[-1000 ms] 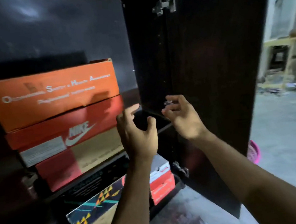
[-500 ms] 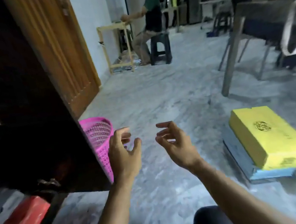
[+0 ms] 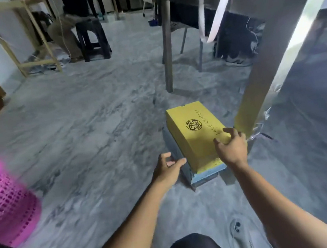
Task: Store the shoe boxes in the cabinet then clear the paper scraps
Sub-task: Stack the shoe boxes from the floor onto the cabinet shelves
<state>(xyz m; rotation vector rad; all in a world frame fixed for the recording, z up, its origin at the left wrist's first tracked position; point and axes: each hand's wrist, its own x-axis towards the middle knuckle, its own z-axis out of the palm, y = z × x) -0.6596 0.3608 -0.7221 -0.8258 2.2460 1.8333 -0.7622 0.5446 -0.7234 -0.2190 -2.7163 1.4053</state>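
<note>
I have turned from the cabinet to the floor stack, so another carry begins. My left hand point(image 3: 169, 167), fingers spread, reaches the blue box point(image 3: 203, 175) edge; my right hand point(image 3: 231, 146), open, rests on the yellow box point(image 3: 195, 132) stacked on it. Neither grips yet. The pink basket point(image 3: 5, 205) waits for scraps.

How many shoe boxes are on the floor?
2, stacked by the table leg: a yellow box lies on top of a blue box. More may sit outside the picture.
</note>
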